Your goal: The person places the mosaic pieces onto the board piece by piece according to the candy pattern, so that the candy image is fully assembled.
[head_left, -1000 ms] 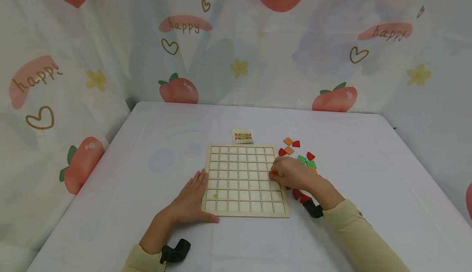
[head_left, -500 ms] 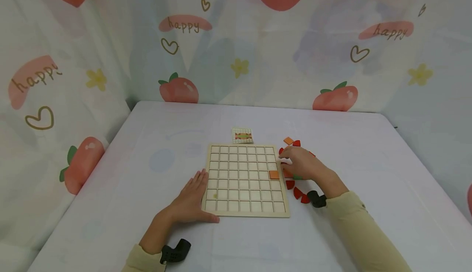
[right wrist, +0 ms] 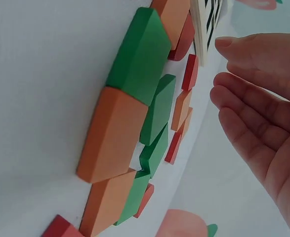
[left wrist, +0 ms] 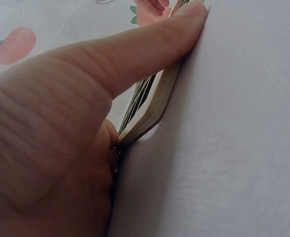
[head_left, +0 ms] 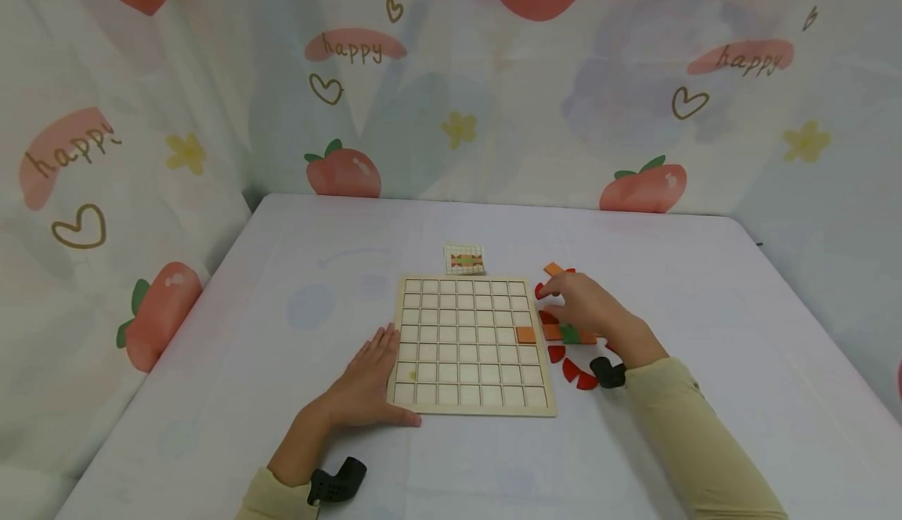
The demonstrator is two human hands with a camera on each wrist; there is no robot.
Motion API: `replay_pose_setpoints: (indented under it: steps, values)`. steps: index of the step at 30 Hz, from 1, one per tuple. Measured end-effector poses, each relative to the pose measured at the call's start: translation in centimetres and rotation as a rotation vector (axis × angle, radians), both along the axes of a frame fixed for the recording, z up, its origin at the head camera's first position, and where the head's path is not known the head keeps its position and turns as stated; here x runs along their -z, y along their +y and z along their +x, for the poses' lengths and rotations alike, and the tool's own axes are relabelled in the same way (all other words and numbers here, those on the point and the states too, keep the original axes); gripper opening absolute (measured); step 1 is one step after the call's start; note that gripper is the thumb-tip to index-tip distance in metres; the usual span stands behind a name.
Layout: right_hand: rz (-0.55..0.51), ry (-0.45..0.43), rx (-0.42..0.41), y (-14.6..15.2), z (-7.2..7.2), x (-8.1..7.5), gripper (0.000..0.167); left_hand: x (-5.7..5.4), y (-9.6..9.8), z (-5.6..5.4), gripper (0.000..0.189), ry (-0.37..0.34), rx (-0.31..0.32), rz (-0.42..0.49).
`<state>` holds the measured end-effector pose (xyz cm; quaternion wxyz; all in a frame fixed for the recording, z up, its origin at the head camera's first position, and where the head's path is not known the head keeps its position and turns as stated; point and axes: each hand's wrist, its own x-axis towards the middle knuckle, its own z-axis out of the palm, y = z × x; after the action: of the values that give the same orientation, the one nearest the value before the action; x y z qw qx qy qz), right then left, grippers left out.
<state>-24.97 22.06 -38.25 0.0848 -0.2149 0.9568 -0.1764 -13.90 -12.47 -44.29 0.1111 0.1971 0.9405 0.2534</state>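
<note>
A pale wooden board (head_left: 486, 409) with a grid of square cells lies on the table. One orange square tile (head_left: 525, 335) sits in a cell of its rightmost column. My left hand (head_left: 361, 379) rests at the board's near left corner, fingers straight along the left edge and thumb along the front edge. To the right of the board, my right hand (head_left: 592, 310) hovers over loose pieces, its fingers slightly bent, holding nothing. Beneath it lie green tiles (right wrist: 140, 57), orange tiles (right wrist: 112, 136) and rounded red pieces (head_left: 586, 380); the hand hides some of these in the head view.
Behind the board lies a small card (head_left: 464, 259) with a coloured pattern on a grid. A white cloth covers the table (head_left: 338, 230), and a printed curtain (head_left: 521, 113) stands at the back and sides. Black wrist devices (head_left: 338, 481) are strapped to both arms.
My right hand has let go of the orange tile, now flat in its cell, and moved right over the loose pieces. My left hand stays at the board's corner.
</note>
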Motion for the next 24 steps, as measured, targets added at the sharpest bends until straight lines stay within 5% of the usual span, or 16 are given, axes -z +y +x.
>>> replay_pose_setpoints:
  steps: [24]
  values:
    - [-0.018,-0.069,0.151,1.5,-1.9,0.2,0.026,-0.3,0.0,0.1,0.128,-0.005,0.005,-0.002]
